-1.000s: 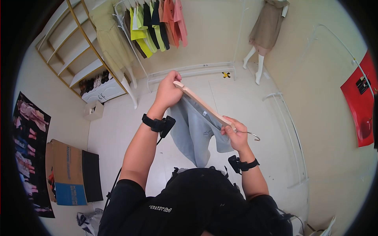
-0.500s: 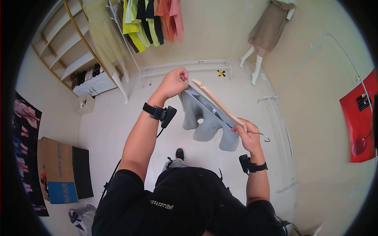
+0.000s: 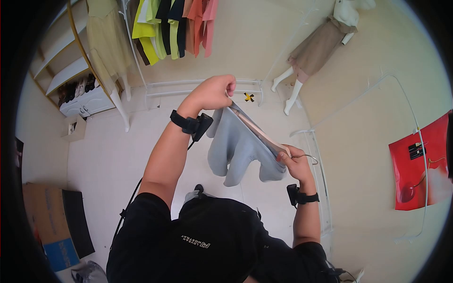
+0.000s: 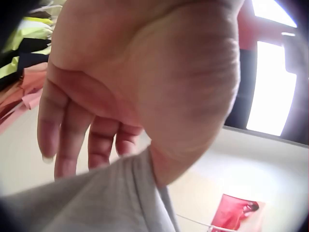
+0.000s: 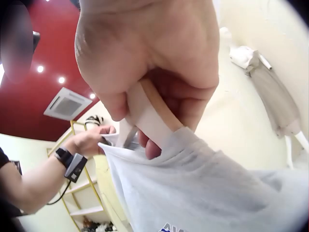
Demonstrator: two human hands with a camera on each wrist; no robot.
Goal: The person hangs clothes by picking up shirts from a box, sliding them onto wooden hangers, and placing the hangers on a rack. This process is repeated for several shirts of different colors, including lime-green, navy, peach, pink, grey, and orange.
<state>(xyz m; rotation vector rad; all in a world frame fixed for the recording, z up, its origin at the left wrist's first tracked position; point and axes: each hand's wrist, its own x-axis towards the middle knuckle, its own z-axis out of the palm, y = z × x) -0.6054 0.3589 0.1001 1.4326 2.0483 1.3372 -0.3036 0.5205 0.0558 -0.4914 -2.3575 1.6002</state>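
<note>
A light grey-blue garment [image 3: 236, 146] hangs between the two hands, with a wooden hanger [image 3: 257, 131] lying along its upper opening. My left hand [image 3: 214, 93] grips the garment's far upper edge; in the left wrist view the thumb of this hand [image 4: 149, 72] goes behind the cloth [image 4: 111, 198], the other fingers on its other side. My right hand [image 3: 296, 165] holds the hanger near its metal hook [image 3: 314, 158]. From the right wrist, the hand [image 5: 149, 63] is curled round the pale wood [image 5: 149, 113], whose lower part goes into the cloth [image 5: 193, 179].
Coloured clothes [image 3: 174, 28] hang on a rack at the back. Mannequins stand at the back left [image 3: 109, 47] and back right [image 3: 316, 47]. White rails [image 3: 203, 87] lie low ahead. A cardboard box [image 3: 47, 212] is at left, a red poster [image 3: 420, 165] at right.
The hanger's far end, outside the cloth beside the left hand half a second ago, is now at the garment's opening. The head view has turned rightward.
</note>
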